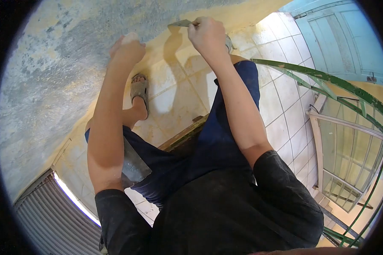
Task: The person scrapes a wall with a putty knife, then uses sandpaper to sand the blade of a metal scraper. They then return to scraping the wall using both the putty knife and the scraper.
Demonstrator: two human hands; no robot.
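Observation:
My right hand (208, 37) is closed round a putty knife (181, 23), whose thin blade points left against the lower part of the wall (68, 80). The wall is patchy grey and blue over yellow, with a plain yellow band along its foot. To the left, my left hand (127, 51) is curled close to the wall. Something whitish shows at its top, but I cannot make out what it is. A grey metal sheet (135, 165) lies beside my left thigh, partly hidden by my left forearm.
A worn wooden plank (185, 135) is below my legs. White tiles (285, 89) cover the floor, stained yellow near the wall. On the right are a green metal frame (323, 76), a blue door (344, 38) and a barred window frame (349, 148). A corrugated shutter (51, 212) stands lower left.

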